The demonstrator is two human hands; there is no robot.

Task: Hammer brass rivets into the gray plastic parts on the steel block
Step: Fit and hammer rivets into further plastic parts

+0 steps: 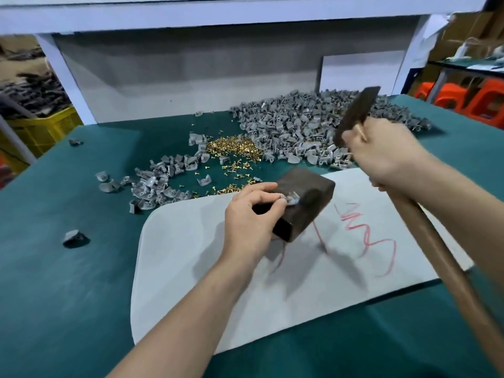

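Note:
A dark steel block [305, 186] lies on a white board [191, 268] in the middle of the green table. On the block's top, my left hand [253, 214] pinches a small gray plastic part [291, 199] with its fingertips. My right hand [381, 156] grips a hammer just under its head, raised above and to the right of the block. The hammer's dark head [354, 115] is blurred, and its wooden handle [441, 255] runs down to the lower right. Loose brass rivets [234, 148] lie scattered behind the block.
A large heap of gray plastic parts [313, 124] fills the back right of the table, and a smaller heap [155, 184] sits left of the rivets. Single gray parts [75, 237] lie on the green cloth at left. Red scribbles [368, 236] mark the board. A white wall panel stands behind.

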